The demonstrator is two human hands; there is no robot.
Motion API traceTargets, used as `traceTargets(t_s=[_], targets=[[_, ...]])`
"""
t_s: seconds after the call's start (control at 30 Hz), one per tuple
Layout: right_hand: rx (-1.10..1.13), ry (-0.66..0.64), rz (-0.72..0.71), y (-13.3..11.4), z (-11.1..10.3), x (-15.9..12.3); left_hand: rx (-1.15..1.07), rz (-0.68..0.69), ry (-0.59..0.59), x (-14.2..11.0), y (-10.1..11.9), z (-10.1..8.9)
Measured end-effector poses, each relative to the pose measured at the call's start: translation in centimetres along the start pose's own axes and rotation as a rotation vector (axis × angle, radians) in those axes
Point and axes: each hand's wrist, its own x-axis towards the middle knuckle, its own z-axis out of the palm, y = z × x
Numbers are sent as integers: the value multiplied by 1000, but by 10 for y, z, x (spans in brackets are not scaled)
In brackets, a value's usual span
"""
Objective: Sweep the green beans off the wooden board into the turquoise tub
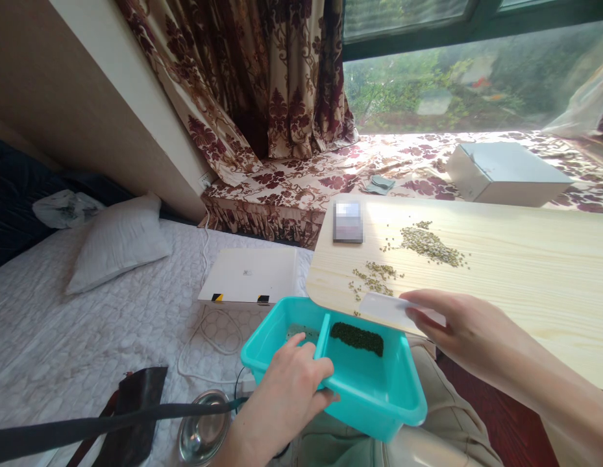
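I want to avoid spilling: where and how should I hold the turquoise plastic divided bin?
I would grip the bin by its flared rim at both short ends, from left and right, hooking underneath: it projects outward, and loose dark green granules lie inside.

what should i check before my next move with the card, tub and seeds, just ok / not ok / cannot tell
Left hand on the tub: ok
Right hand gripping the card: ok
Tub's far side tucked under the table edge: ok
Seeds on the table in one heap: not ok, two scattered patches
Tub's base steady: cannot tell, underside hidden
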Motion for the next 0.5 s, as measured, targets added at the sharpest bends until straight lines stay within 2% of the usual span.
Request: traceTargets(t_s=[0.5], targets=[[12,14,-27,-2,2,0,-10,-8,1,-1,-1,-1]])
